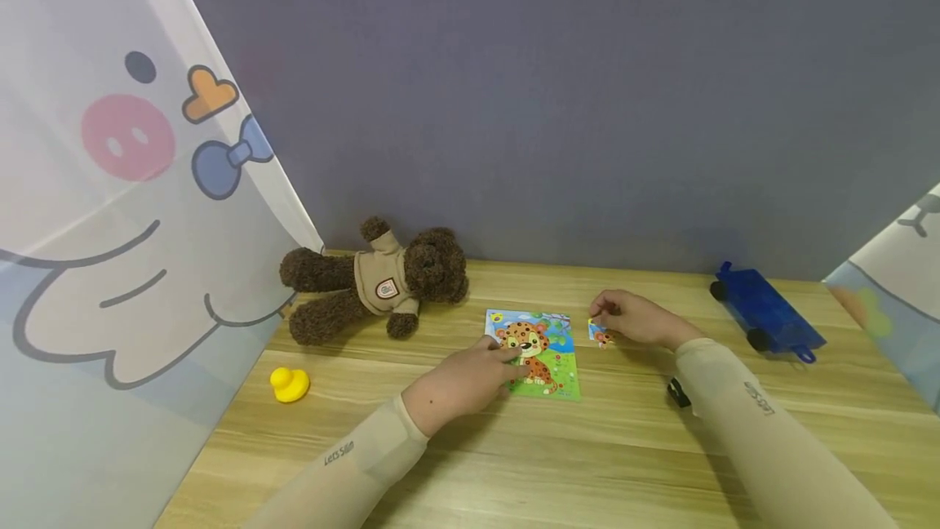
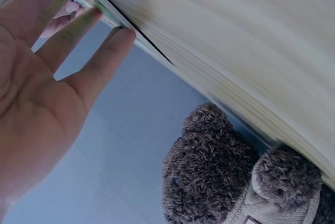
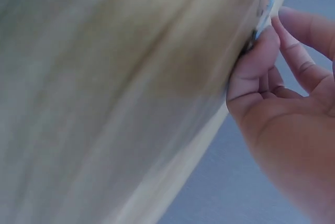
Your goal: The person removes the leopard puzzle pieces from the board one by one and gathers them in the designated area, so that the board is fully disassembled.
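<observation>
Head: my left hand (image 1: 464,375) spread on leopard picture (image 1: 547,349) toward far bench (image 1: 529,472) edge; right hand (image 1: 640,318) at card (image 1: 594,333), pinch unclear; likely pick-up, next needing lift.

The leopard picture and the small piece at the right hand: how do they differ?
Size: the leopard picture is much larger than the small piece.
Image: the leopard picture shows a whole spotted animal, partly covered by fingers; the small piece shows only a patch of blue and orange.
Contact: the left hand touches the leopard picture; the right hand pinches the small piece.
Both have blue and orange printing.
</observation>
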The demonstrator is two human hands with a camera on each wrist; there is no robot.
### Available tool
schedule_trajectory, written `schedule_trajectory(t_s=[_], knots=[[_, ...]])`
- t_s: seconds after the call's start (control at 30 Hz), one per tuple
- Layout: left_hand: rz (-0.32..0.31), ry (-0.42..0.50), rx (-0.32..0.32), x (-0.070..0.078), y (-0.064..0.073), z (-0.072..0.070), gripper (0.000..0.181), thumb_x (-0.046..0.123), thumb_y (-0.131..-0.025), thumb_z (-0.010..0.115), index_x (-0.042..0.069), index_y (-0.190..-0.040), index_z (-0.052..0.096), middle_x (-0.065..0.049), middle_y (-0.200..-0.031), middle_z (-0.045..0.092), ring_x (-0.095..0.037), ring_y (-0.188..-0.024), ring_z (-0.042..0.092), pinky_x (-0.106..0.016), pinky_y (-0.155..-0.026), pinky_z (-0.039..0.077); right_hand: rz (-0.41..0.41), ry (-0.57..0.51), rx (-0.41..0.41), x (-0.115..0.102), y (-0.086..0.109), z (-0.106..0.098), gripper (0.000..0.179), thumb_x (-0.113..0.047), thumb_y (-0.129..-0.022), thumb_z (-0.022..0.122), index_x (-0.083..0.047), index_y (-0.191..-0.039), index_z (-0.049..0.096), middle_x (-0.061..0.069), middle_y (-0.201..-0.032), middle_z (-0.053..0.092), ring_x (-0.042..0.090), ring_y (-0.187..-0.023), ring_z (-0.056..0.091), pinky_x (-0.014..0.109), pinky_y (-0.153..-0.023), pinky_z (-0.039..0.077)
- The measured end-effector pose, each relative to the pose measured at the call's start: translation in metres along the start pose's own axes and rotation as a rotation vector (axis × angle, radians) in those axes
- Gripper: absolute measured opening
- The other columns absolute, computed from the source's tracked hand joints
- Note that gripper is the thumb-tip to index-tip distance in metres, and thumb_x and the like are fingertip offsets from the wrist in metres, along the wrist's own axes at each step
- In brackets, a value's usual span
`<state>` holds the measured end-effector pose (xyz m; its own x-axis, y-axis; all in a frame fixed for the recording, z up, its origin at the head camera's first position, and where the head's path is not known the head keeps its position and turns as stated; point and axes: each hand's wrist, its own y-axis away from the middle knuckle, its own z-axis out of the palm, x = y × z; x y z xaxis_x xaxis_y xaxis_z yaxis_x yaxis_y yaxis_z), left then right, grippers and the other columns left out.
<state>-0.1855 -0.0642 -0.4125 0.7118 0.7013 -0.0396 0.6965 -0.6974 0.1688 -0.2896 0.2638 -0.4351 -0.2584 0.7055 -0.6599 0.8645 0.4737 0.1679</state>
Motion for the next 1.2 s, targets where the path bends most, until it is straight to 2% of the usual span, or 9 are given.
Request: schedule_trajectory(t_s=[0.2,0.4,0.57,0.7,0.87,1.03,1.2], knots=[[0.013,0.003,0.014,-0.001,0.002,-0.002,0.051,0.032,-0.104,0.068,0.036,-0.154,0.058,0.004,-0.165,0.052,-0.023,-0.139,0.060,-0.030,-0.111,0.056,-0.001,0.040,0.060,-0.013,-0.001,-0.003,0.019,-0.019,-0.112,0.055,-0.006,-0.120,0.067,0.010,-0.107,0.068,0.018,-0.087,0.057,0.033,-0.075,0.049],[0.031,0.011,0.016,-0.004,0.002,-0.002,0.051,0.031,-0.104,0.068,0.035,-0.154,0.059,0.005,-0.165,0.054,-0.023,-0.136,0.060,-0.029,-0.109,0.057,-0.031,-0.014,0.085,-0.037,-0.009,0.003,0.025,-0.023,-0.112,0.055,-0.005,-0.124,0.067,0.014,-0.113,0.067,0.018,-0.082,0.056,0.032,-0.069,0.051],[0.048,0.016,0.026,-0.006,0.001,-0.002,0.050,0.029,-0.104,0.069,0.034,-0.153,0.060,0.005,-0.165,0.054,-0.022,-0.134,0.061,-0.029,-0.106,0.058,-0.039,-0.098,0.038,-0.052,-0.020,0.013,0.028,-0.026,-0.113,0.055,-0.006,-0.129,0.064,0.015,-0.118,0.065,0.024,-0.088,0.064,0.038,-0.075,0.059],[0.039,0.012,0.010,-0.007,0.000,-0.001,0.050,0.029,-0.105,0.067,0.036,-0.154,0.058,0.006,-0.166,0.052,-0.021,-0.133,0.061,-0.027,-0.104,0.058,-0.059,-0.157,0.004,-0.062,-0.031,0.021,0.031,-0.023,-0.112,0.053,-0.004,-0.136,0.059,0.017,-0.122,0.063,0.028,-0.090,0.064,0.042,-0.076,0.060],[0.039,0.006,0.004,-0.007,-0.001,0.000,0.051,0.030,-0.105,0.068,0.037,-0.154,0.058,0.006,-0.165,0.053,-0.019,-0.128,0.062,-0.027,-0.101,0.057,-0.082,-0.199,-0.046,-0.069,-0.043,0.030,0.037,-0.018,-0.113,0.053,-0.001,-0.145,0.051,0.020,-0.130,0.058,0.028,-0.096,0.066,0.039,-0.078,0.060],[0.053,-0.001,0.010,-0.005,0.000,-0.002,0.051,0.032,-0.104,0.069,0.035,-0.154,0.059,0.005,-0.164,0.054,-0.019,-0.124,0.063,-0.027,-0.103,0.055,-0.080,-0.244,-0.081,-0.071,-0.050,0.038,0.042,-0.019,-0.112,0.057,0.000,-0.148,0.048,0.022,-0.134,0.053,0.028,-0.104,0.070,0.039,-0.085,0.066],[0.046,-0.008,0.001,-0.005,0.000,-0.003,0.051,0.032,-0.104,0.069,0.035,-0.154,0.059,0.005,-0.164,0.054,-0.018,-0.120,0.062,-0.026,-0.098,0.055,-0.080,-0.236,-0.088,-0.071,-0.054,0.042,0.042,-0.020,-0.110,0.060,-0.002,-0.147,0.050,0.021,-0.133,0.053,0.024,-0.101,0.068,0.039,-0.085,0.063]])
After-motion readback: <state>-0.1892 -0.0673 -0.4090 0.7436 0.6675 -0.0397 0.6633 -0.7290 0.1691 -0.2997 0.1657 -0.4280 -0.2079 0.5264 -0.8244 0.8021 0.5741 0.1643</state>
